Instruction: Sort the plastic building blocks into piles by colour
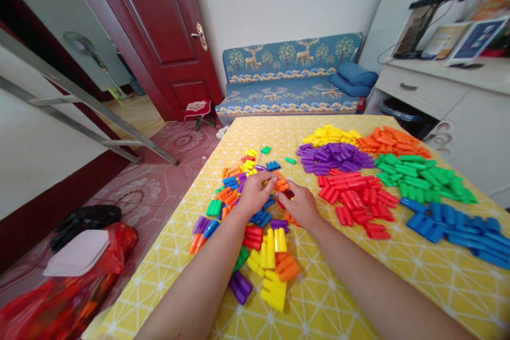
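Note:
A mixed heap of coloured plastic blocks [255,223] lies on the left part of a yellow patterned tablecloth [338,297]. My left hand [255,194] rests on the heap with its fingers curled round an orange block [282,186]. My right hand [300,204] sits just right of it, fingers bent down onto the blocks; what it holds is hidden. To the right lie sorted piles: yellow blocks [330,135], purple blocks [332,156], orange blocks [392,143], red blocks [358,196], green blocks [422,175] and blue blocks [458,226].
Beyond the table stands a blue patterned sofa [290,79] and a dark red door [159,26]. A white cabinet [454,101] is at the right. Red and black bags [79,255] lie on the tiled floor to the left, near a metal ladder [79,111].

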Action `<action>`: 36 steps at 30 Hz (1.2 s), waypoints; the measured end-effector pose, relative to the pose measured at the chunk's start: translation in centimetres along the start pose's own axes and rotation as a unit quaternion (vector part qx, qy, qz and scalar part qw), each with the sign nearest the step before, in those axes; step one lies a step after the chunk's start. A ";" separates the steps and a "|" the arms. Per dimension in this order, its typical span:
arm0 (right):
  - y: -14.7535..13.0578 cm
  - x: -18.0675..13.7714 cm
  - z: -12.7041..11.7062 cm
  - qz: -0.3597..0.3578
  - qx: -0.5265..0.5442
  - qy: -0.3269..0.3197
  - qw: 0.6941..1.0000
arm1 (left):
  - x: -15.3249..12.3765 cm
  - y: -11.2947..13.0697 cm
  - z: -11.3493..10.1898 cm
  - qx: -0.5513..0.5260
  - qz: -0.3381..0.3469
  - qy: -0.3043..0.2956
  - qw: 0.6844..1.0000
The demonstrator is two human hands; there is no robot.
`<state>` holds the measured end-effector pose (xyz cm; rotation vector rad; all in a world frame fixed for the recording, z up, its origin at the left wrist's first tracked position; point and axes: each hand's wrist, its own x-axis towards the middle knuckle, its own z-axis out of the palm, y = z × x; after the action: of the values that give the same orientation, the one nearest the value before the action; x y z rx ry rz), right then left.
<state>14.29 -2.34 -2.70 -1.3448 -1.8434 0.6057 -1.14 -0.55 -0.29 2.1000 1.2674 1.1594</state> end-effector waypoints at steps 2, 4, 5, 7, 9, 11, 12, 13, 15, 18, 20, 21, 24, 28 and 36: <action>-0.1 0.0 0.0 0.001 0.003 -0.002 1.000 | 0.0 -0.1 0.0 -0.003 0.003 0.000 1.000; -0.1 0.0 -0.1 0.004 0.005 -0.004 1.000 | 0.0 -0.1 0.0 -0.005 0.007 -0.002 1.000; -0.2 0.0 -0.1 0.005 0.006 -0.004 1.000 | 0.0 -0.1 0.0 -0.005 0.009 -0.002 1.000; -0.2 0.1 -0.1 0.005 0.006 -0.004 1.000 | 0.0 0.0 0.0 -0.005 0.010 -0.001 1.000; -0.2 0.1 -0.1 0.005 0.003 -0.003 1.000 | 0.0 0.0 0.0 -0.005 0.009 0.000 1.000; -0.2 0.0 -0.1 0.004 0.001 -0.004 1.000 | 0.0 0.0 0.0 -0.004 0.007 0.001 1.000; -0.2 0.0 -0.1 0.004 0.000 -0.004 1.000 | 0.0 -0.1 0.0 -0.004 0.006 0.001 1.000; -0.1 0.0 -0.1 0.005 0.000 -0.004 1.000 | 0.0 -0.1 0.0 -0.005 0.006 0.001 1.000; -0.1 0.0 -0.1 0.006 0.001 -0.003 1.000 | 0.0 -0.1 0.0 -0.007 0.004 -0.001 1.000; 0.0 0.0 0.0 0.005 0.003 -0.001 1.000 | -0.1 0.0 0.0 -0.018 0.003 -0.002 1.000; 0.1 0.1 0.0 0.000 0.011 0.004 1.000 | -0.1 0.1 0.0 -0.030 0.010 0.001 0.999; 0.2 0.1 0.1 -0.004 0.018 0.009 1.000 | -0.1 0.1 0.0 -0.037 0.014 0.003 0.999; 0.4 0.0 0.3 -0.009 0.038 0.027 0.999 | -0.1 0.0 0.2 -0.059 0.024 0.007 0.998; 0.6 0.0 0.4 -0.010 0.073 0.043 0.996 | 0.0 -0.2 0.3 -0.075 0.031 0.025 0.996; 0.4 0.3 0.1 -0.050 0.186 0.105 0.976 | 0.2 -0.6 0.3 -0.079 0.029 0.033 0.996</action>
<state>14.44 -1.91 -2.98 -1.0196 -1.5271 0.6881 -1.18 -0.11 -0.77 2.0094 1.1117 1.3194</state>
